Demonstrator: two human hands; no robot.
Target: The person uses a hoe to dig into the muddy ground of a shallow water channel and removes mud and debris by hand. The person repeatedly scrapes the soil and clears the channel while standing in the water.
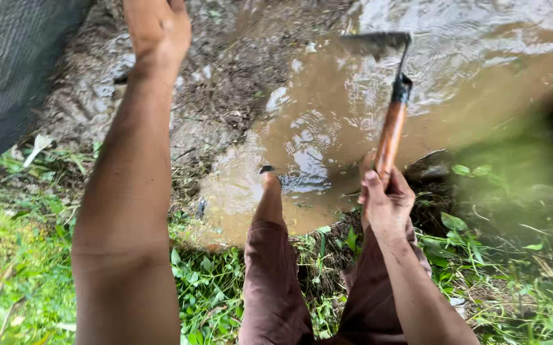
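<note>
Our right fingers [374,186] are wrapped tightly around the lower end of an orange-brown wooden handle, so our right hand [385,204] has a full, closed grip on a small hand hoe [388,96]. The hoe stands nearly upright in the view, its handle rising from our fist to a dark metal neck and a flat grey blade [373,43] that hangs above a pool of muddy brown water [327,128]. Our left hand [158,25] reaches far forward toward the top edge of the view, above the wet mud bank [212,83] at the far left edge of the pool; it holds nothing that we can see, and its fingers run out of view, so we cannot tell how far they are open. Our left forearm [129,191] fills the left side. Between our arms, our legs in dark brown trousers [276,281] point toward the water, and one bare foot [269,198] rests at the pool's near edge. Green grass and leafy weeds [212,287] cover the near bank. A grey mesh sheet [8,64] hangs in the upper left corner.
</note>
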